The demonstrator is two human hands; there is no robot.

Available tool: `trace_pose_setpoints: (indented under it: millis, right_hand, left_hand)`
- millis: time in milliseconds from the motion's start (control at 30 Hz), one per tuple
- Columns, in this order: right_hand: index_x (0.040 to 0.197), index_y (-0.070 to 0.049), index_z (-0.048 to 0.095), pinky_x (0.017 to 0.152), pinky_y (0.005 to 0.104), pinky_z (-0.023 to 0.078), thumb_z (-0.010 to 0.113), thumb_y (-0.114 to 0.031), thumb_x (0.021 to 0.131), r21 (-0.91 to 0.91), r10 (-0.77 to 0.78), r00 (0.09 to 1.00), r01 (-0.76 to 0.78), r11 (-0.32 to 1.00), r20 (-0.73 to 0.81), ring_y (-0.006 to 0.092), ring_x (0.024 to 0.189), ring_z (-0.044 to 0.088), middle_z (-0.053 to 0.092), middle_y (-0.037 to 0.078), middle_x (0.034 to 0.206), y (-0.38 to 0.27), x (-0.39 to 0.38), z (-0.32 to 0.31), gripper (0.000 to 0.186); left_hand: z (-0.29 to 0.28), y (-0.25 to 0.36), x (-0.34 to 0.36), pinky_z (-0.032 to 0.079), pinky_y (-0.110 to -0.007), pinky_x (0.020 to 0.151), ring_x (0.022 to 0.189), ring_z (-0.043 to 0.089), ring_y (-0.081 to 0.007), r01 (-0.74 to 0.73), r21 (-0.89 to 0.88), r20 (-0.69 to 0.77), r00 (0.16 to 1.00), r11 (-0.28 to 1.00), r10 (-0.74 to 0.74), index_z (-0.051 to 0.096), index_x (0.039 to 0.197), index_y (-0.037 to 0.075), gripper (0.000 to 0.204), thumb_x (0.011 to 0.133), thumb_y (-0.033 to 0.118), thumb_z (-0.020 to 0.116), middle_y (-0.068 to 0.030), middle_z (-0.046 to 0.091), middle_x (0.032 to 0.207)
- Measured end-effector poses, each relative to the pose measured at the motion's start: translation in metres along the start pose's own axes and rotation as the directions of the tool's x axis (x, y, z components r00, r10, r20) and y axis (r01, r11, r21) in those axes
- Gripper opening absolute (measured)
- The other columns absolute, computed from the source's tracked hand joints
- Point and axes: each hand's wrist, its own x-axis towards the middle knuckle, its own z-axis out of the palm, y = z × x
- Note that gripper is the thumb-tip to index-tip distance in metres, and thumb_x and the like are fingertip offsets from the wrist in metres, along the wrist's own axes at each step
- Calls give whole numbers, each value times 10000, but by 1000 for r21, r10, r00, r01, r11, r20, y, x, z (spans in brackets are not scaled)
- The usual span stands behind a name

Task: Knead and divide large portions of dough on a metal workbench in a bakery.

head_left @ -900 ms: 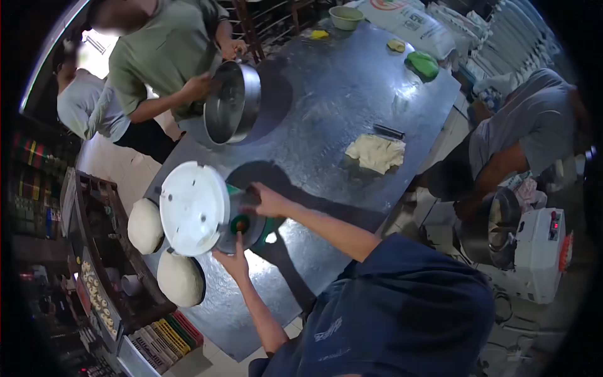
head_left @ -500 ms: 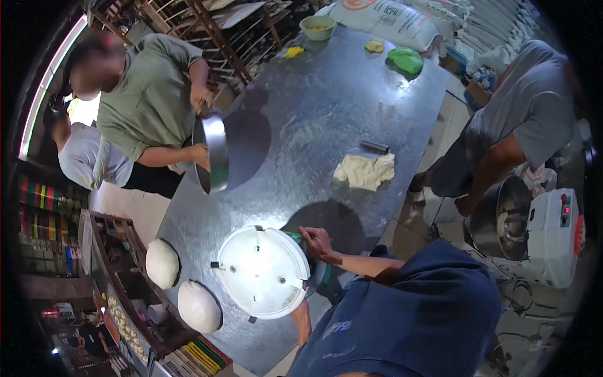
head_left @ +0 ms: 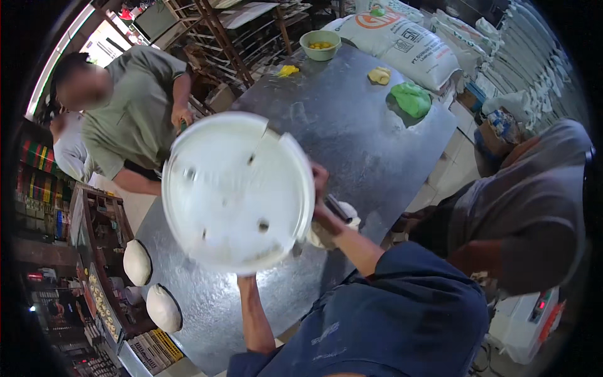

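Two bare hands hold up a round white disc (head_left: 232,195), tilted above the table (head_left: 377,163), its notched, dark-spotted face toward the head. The left hand (head_left: 246,280) is under its near edge, fingers hidden, so I cannot tell how they sit. The right hand (head_left: 320,181) is at its right rim, blurred fingers bent behind and seemingly gripping it. So broad a piece probably handles best with support kept on both sides, turned slowly, and its far-left edge kept off the co-worker's hand (head_left: 182,117).

Near left lie two dough rounds (head_left: 164,308), uncovered; beyond them, a tray (head_left: 100,305) on the left carries rows of small pale pieces. More dough (head_left: 320,239) shows partly behind the right arm. At the far right is a crumpled green bag (head_left: 410,99), contents unclear. Farther, a pale green bowl (head_left: 320,55) holds orange-yellow, yolk-like rounds beside a closed white sack (head_left: 396,47).
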Motion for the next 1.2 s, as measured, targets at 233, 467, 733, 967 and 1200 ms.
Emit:
trace_pose_setpoints:
  millis: [233,467,733,967,1200]
  right_hand:
    - [676,21,655,518,276,396,562,-371,905,-104,-138,967,118,987,-213,77,528,473,587,13,550,36,174,-102,463]
    - [825,16,701,655,408,450,531,-470,868,-431,-60,892,-158,888,-449,293,661,610,672,155,724,153,272,-191,517]
    - [1227,86,440,901,404,381,476,-546,898,-395,-64,941,-77,915,-332,356,1049,525,529,271,1199,164,370,-142,713]
    - [823,18,617,803,418,438,568,-624,792,-936,762,565,52,348,315,331,937,581,605,227,953,59,144,-120,645]
    - [972,7,556,795,430,416,738,-437,738,-807,671,563,-13,590,482,329,958,528,558,202,963,52,-11,-149,533]
  left_hand:
    - [140,111,138,454,-397,899,1034,608,-303,-239,-399,16,964,885,267,642,1067,37,346,789,240,676,-169,659,1050]
    - [251,194,220,485,-384,853,968,637,-313,-160,-581,127,951,798,283,576,1132,-20,444,752,173,697,-188,628,1114]
    - [133,138,181,509,-288,716,893,596,-153,175,-640,35,979,748,-200,499,1217,60,426,844,162,678,-88,586,1079]
    - [48,-6,-58,473,-272,657,809,588,-144,612,-332,-92,737,718,-670,544,1174,38,366,878,230,641,-92,618,1033]
    - [92,-16,-47,500,-348,803,959,596,-281,552,-424,131,822,718,-555,515,1219,74,534,816,371,700,-210,515,1171]
